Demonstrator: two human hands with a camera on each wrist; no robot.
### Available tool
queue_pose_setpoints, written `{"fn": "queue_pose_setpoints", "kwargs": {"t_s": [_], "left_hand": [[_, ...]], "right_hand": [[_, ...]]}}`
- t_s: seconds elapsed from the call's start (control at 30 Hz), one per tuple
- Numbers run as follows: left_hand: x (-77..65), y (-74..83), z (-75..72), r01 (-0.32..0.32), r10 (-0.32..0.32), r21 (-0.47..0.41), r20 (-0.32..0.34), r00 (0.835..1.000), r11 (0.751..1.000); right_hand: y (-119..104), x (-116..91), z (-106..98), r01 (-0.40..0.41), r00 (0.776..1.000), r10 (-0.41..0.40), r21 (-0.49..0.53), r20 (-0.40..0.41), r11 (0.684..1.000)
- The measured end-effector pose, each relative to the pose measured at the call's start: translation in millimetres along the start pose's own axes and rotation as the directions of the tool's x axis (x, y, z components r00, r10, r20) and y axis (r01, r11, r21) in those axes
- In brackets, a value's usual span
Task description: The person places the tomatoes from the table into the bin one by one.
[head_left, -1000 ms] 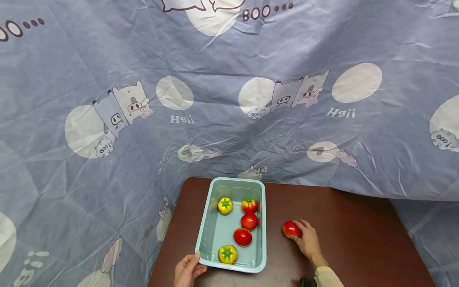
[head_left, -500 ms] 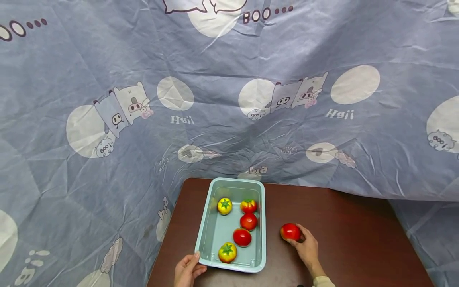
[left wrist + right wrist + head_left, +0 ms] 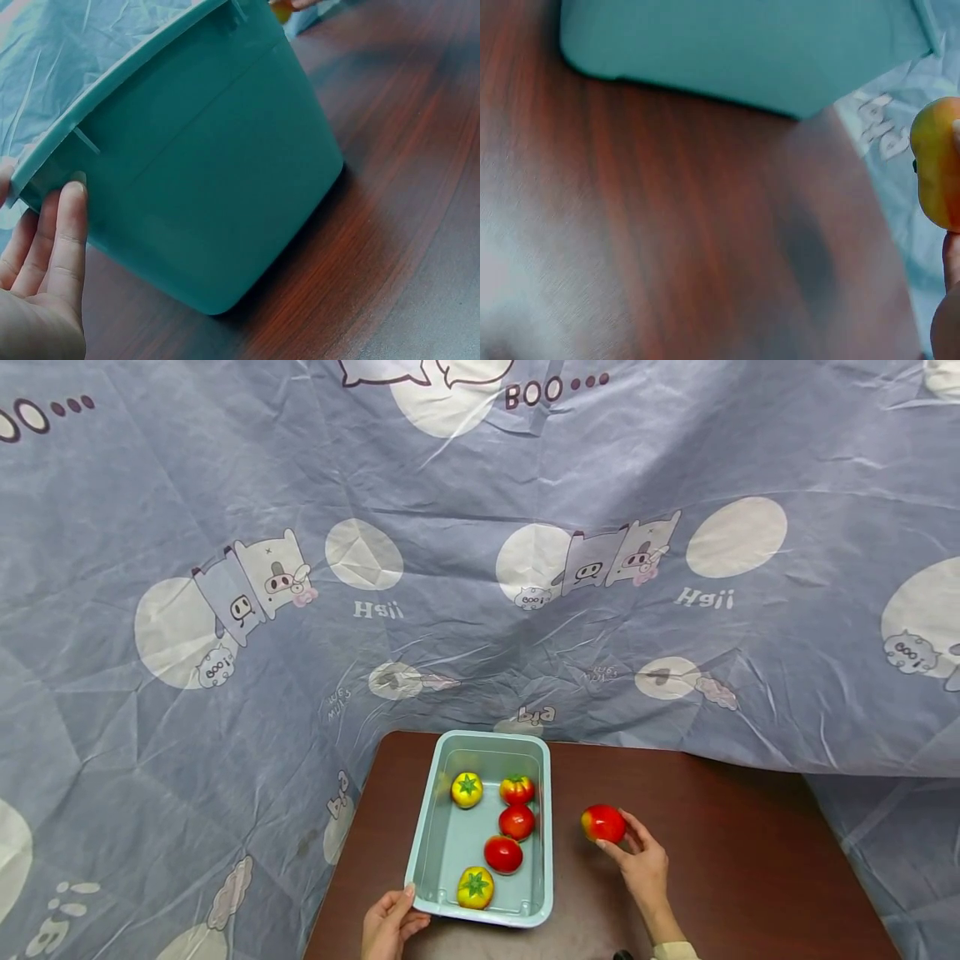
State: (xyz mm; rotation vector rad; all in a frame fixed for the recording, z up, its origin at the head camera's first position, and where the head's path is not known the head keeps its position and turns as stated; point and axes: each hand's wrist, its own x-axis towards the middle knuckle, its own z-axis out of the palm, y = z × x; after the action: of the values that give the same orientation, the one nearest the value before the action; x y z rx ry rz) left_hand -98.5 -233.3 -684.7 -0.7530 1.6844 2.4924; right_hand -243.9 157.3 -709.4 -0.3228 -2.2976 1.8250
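Observation:
My right hand [image 3: 647, 865] grips a red-and-yellow tomato [image 3: 604, 823] between thumb and fingers, right of the bin. In the right wrist view the tomato [image 3: 934, 165] shows its yellow, dented side at the right edge, raised over the table with a shadow below. My left hand [image 3: 387, 923] pinches the near left corner of a pale green bin [image 3: 548, 860]; in the left wrist view its fingers [image 3: 69, 232] press the outer wall under the rim. Inside the bin lie two yellow tomatoes [image 3: 467, 790] with green star-shaped tops, plus several redder ones [image 3: 503, 855].
The bin stands on a dark brown wooden table [image 3: 720, 843]. Behind and left of the table hangs a grey-blue cloth [image 3: 450, 635] printed with cartoon pigs. It meets the table's far edge.
My right hand has lifted the tomato off the table, turning it slightly, and moved it a little toward the bin. My left hand keeps its hold on the corner.

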Motion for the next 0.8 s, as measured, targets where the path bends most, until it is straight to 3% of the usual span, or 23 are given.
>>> {"fn": "queue_pose_setpoints", "kwargs": {"t_s": [0.2,0.53,0.8], "left_hand": [[1.2,0.1,-1.0,-0.004,0.004,-0.003,-0.002,1.000,1.000],[1.7,-0.1,-2.7,-0.006,0.006,-0.009,0.000,1.000,1.000],[1.2,-2.6,-3.1,-0.013,0.013,-0.011,0.012,1.000,1.000]], "right_hand": [[-27.7,-3.9,6.7,0.042,0.999,-0.046,0.168,0.022,0.985],[-61.5,-11.4,14.2,0.110,0.989,-0.130,0.243,0.067,0.964],[-74.6,-19.6,25.7,0.123,0.980,-0.163,0.287,0.118,0.950]]}}
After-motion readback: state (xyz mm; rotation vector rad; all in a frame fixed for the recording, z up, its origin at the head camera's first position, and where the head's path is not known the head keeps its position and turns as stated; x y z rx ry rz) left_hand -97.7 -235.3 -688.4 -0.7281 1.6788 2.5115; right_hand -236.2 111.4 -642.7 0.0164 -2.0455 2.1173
